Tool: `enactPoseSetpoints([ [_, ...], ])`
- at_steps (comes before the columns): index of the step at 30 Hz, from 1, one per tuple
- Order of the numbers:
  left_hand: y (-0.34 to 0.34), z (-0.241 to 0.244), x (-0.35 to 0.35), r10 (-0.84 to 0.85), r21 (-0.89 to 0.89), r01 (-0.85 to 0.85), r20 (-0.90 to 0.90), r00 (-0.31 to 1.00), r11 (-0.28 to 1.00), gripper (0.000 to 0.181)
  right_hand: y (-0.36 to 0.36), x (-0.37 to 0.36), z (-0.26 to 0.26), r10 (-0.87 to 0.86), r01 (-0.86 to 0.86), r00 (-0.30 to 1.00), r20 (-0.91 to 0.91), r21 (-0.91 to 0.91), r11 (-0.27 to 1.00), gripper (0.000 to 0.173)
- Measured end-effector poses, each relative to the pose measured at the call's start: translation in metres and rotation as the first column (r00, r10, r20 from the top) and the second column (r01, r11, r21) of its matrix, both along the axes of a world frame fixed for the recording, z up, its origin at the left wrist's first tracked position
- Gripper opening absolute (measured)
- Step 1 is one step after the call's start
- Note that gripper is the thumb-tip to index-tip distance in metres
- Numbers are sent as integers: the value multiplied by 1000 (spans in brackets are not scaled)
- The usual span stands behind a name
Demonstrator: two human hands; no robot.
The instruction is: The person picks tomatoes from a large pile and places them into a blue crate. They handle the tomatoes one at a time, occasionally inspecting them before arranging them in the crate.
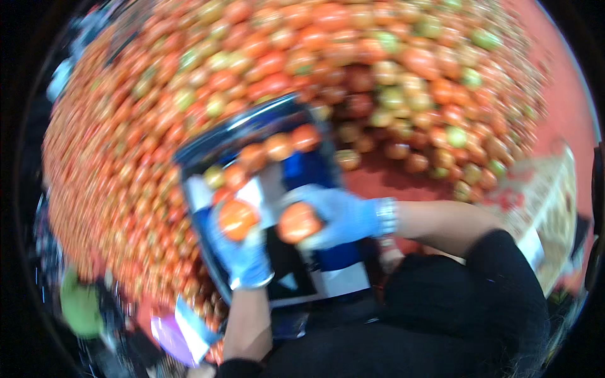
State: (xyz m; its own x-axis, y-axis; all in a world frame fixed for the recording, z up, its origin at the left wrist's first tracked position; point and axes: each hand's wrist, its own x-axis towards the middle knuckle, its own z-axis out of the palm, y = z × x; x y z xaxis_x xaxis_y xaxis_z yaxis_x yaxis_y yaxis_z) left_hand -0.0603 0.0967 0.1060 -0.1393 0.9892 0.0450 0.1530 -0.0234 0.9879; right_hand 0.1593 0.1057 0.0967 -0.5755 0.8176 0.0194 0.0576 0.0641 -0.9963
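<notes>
A dark plastic crate point(203, 158), lined with blue, white and black printed sheet, stands before me and tilts in the view. Several tomatoes point(253, 157) sit in a loose row along its far and left side. My left hand point(246, 257), in a light blue glove, holds an orange-red tomato point(237, 220) over the left part of the crate. To its right my right hand point(338, 215), gloved in blue too, grips another tomato point(298, 222). The two tomatoes are a short way apart. Motion blur hides the finer detail of the fingers.
A large heap of red, orange and greenish tomatoes point(137, 141) surrounds the crate at left and beyond. Red ground point(394, 182) shows right of the crate. A printed sack point(539, 203) stands at right. A purple object point(172, 338) and a green one point(80, 304) lie lower left.
</notes>
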Motion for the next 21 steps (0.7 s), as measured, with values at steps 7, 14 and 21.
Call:
enactPoseSetpoints([
  [7, 22, 91, 94, -184, -109, 219, 267, 946, 970, 74, -1, -26, 28, 264, -262, 959, 103, -32, 964, 48],
  [14, -27, 185, 257, -695, 249, 772, 645, 318, 585, 93, -16, -19, 4, -22, 17, 999, 34, 156, 988, 53],
  [21, -6, 62, 89, -94, -47, 86, -244, 965, 995, 60, -10, -33, -4, -183, 103, 933, -309, -259, 960, 56],
])
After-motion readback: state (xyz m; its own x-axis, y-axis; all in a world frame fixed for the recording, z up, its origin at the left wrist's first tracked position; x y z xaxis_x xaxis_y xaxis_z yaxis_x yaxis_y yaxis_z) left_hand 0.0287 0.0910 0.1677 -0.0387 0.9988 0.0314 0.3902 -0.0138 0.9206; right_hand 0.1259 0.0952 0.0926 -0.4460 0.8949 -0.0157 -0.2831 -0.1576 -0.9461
